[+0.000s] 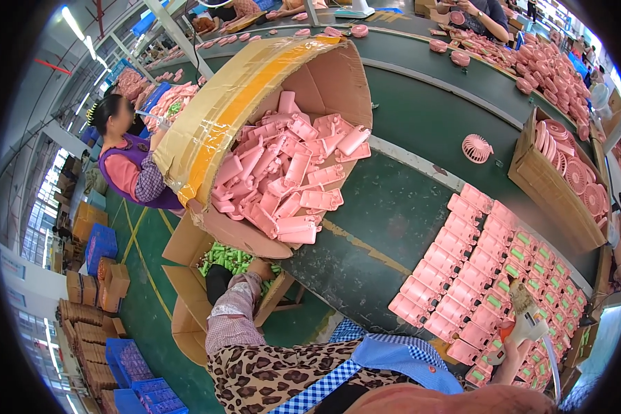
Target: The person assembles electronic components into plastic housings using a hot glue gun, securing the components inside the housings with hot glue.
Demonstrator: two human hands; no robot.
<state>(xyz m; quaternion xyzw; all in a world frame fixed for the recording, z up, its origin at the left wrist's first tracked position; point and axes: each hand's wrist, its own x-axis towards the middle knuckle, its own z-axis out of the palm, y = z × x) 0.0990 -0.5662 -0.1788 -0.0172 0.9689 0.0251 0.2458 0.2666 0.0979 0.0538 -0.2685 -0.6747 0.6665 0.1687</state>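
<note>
My left hand (261, 268) reaches down into an open cardboard box (188, 241) of small green cylinders (229, 259) that look like battery cells; its fingers are partly hidden. At the lower right, my right hand (509, 357) is wrapped round a white glue gun (530, 326) with an orange trigger and a white cord. The gun's stained nozzle end hangs over rows of pink plastic housings (455, 250). Green pieces sit in many housings on the right side, while the left rows show pink only.
A large tipped carton (210, 131) spills pink plastic shells (283, 172) onto the dark green worktop (366, 234). Pink fan parts fill a box (548, 186) at right; a round fan piece (476, 148) lies nearby. A co-worker (127, 162) is at left. Blue crates (127, 362) stand on the floor.
</note>
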